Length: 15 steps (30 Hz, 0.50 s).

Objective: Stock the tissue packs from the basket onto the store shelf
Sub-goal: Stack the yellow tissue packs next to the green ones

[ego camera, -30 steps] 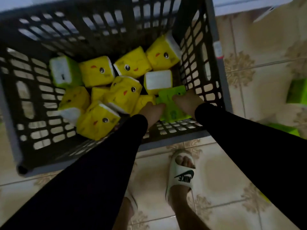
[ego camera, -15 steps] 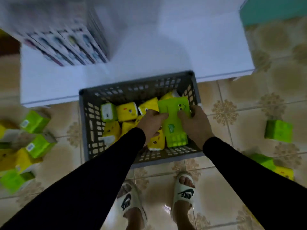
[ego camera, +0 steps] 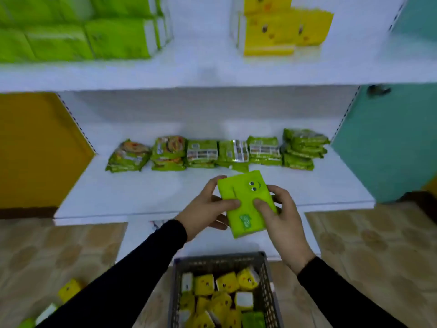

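A bright green tissue pack with a cartoon face is held up in front of the lower white shelf. My left hand grips its left edge, thumb on top. On the pack's right side my right hand holds it, thumb pressed on the front. Below my arms stands the grey plastic basket, holding several yellow packs and a green one. On the upper shelf sit large green tissue packs and yellow ones.
A row of green snack packets lies along the back of the lower shelf. An orange panel stands on the left, a teal panel on the right. Loose packs lie on the tiled floor at lower left.
Both hands took the green pack out of the basket and raised it to the lower shelf's height. The view tilted up from the basket to the shelves.
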Each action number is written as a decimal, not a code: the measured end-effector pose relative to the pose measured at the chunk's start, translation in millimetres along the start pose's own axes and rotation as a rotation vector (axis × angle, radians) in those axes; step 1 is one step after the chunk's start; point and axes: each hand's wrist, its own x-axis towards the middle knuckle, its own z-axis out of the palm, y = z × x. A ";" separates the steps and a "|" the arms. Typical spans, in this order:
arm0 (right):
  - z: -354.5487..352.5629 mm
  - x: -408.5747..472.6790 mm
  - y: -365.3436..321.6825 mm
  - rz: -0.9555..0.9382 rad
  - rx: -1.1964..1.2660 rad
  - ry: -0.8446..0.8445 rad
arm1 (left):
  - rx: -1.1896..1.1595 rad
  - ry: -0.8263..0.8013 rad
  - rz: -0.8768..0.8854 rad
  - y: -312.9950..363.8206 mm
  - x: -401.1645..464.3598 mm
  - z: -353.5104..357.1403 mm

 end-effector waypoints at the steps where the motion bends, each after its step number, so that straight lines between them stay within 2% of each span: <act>1: -0.7 0.3 -26.9 -0.053 0.000 -0.024 | 0.000 0.009 0.034 23.5 -14.5 -6.7; 5: 4.7 4.8 -127.5 -0.289 -0.007 -0.107 | -0.055 0.169 0.157 106.7 -70.0 -32.0; 7: 7.3 5.5 -165.0 -0.333 0.027 -0.140 | -0.101 0.265 0.206 137.1 -91.6 -42.5; 12: 15.2 0.9 -221.2 -0.417 -0.001 -0.199 | -0.312 0.486 0.304 187.1 -129.5 -54.6; 15: 30.0 2.9 -237.3 -0.474 0.001 -0.295 | -0.379 0.555 0.320 205.2 -135.4 -51.8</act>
